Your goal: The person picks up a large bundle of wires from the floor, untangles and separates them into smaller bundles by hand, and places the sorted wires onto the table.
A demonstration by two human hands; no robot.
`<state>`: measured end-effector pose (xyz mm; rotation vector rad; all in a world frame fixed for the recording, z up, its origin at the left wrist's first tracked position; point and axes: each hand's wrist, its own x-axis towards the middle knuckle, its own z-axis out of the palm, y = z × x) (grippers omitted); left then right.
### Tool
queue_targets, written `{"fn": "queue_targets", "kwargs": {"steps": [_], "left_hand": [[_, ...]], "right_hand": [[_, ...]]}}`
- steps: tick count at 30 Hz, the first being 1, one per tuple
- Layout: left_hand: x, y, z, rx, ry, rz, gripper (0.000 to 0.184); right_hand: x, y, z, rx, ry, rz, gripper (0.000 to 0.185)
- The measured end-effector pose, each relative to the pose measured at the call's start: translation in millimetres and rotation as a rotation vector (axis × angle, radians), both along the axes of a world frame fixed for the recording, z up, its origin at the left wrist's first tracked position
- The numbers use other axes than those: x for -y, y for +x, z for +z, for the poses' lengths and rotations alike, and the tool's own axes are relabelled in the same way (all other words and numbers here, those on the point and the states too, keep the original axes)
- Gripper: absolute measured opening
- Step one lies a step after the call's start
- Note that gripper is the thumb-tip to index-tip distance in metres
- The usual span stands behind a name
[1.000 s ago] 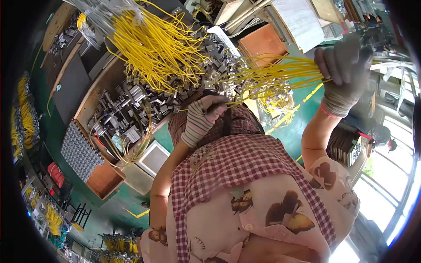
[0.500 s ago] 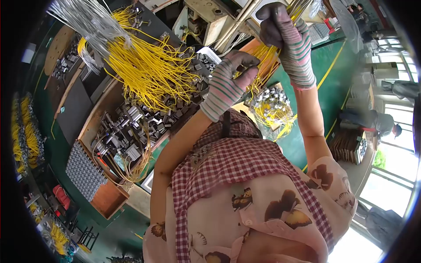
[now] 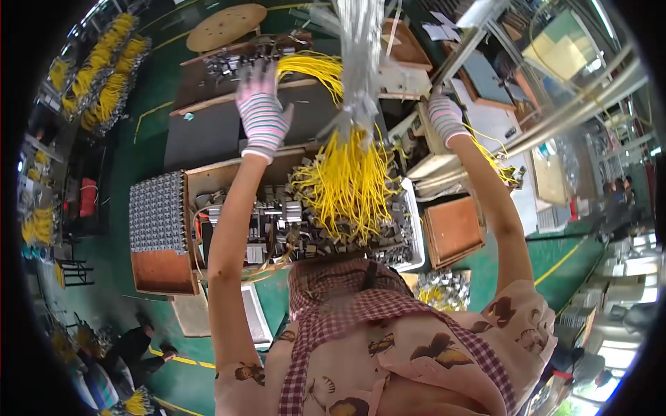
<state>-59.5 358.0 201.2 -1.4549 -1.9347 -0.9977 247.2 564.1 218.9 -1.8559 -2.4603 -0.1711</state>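
Observation:
My left hand [image 3: 262,114], in a striped glove, reaches over the far bench with fingers stretched out and thumb apart. Small metal parts [image 3: 239,61] lie by its fingertips, and a bunch of yellow wires [image 3: 312,68] lies just to its right. My right hand [image 3: 445,116], gloved alike, is beside a pale wooden frame [image 3: 427,142]; its fingers are too blurred to show a grip. Yellow wires with metal ends [image 3: 496,158] lie beyond that forearm. Between my arms hangs a large yellow wire bundle [image 3: 350,184], clear plastic strips above it.
A wooden tray [image 3: 163,274] with rows of grey metal parts [image 3: 158,208] stands at left. Loose metal blocks [image 3: 277,215] fill the box in front of me. An orange-brown wooden box [image 3: 454,232] and metal rails [image 3: 583,104] are at right. Another person [image 3: 128,353] is at lower left.
The view has turned. My left hand has moved from the wires near my right hand to the far bench and opened. My right hand has left its raised fist position holding yellow wires.

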Motion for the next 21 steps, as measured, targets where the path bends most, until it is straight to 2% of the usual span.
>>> {"fn": "queue_targets", "kwargs": {"steps": [1,3,5,7,8,9,10,11,13,14,15,16,17,18,19,20,21], "left_hand": [[-6,2,18,-0.078,-0.174,0.003,0.089],[-23,-7,29,-0.383,-0.234,-0.119,0.085],[-42,-25,25,-0.207,-0.474,-0.169,0.062],[-37,-58,19,0.098,-0.516,-0.074,0.034],[-30,-76,7,0.111,-0.431,-0.011,0.021],[-24,-93,-9,0.112,-0.397,0.030,0.027],[-3,-94,-6,0.079,-0.294,0.065,0.028],[-7,-110,-29,0.060,-0.242,0.111,0.029],[-6,-128,-52,0.090,-0.171,0.222,0.029],[-3,-135,-60,0.254,-0.173,0.232,0.027],[-6,-141,-71,0.259,-0.184,0.245,0.027],[-11,-144,-86,0.363,-0.118,0.279,0.027],[-11,-131,-84,0.476,-0.038,0.295,0.027],[-38,-136,-128,0.939,0.272,-0.013,0.025],[-40,-111,-104,1.171,0.391,-0.157,0.020],[-58,-101,-116,1.264,0.468,-0.240,0.013],[-72,-93,-122,1.297,0.429,-0.319,0.011]], "right_hand": [[7,-21,2,0.040,-0.027,0.001,0.037],[47,-63,27,0.246,0.164,0.293,0.033],[52,-86,41,0.418,0.134,0.549,0.025],[47,-87,58,0.399,0.273,0.670,0.017],[21,-73,49,0.281,0.330,0.734,0.020],[-30,-63,23,0.261,0.183,0.646,0.029],[-96,-41,-45,-0.410,0.086,0.690,0.031],[-161,-19,-112,-1.056,0.017,0.866,0.034],[-85,-68,-51,-0.652,-0.119,0.762,0.025],[-39,-95,-14,-0.435,-0.172,0.736,0.021],[-16,-123,-1,-0.710,-0.221,0.785,0.022],[-21,-141,-4,-0.812,-0.235,0.774,0.022],[-10,-141,20,-0.900,-0.230,0.752,0.022],[0,-164,27,-0.988,-0.262,0.786,0.024],[1,-177,25,-1.019,-0.264,0.815,0.024],[7,-192,25,-1.146,-0.363,0.776,0.023],[13,-205,25,-1.273,-0.458,0.731,0.023]]}}
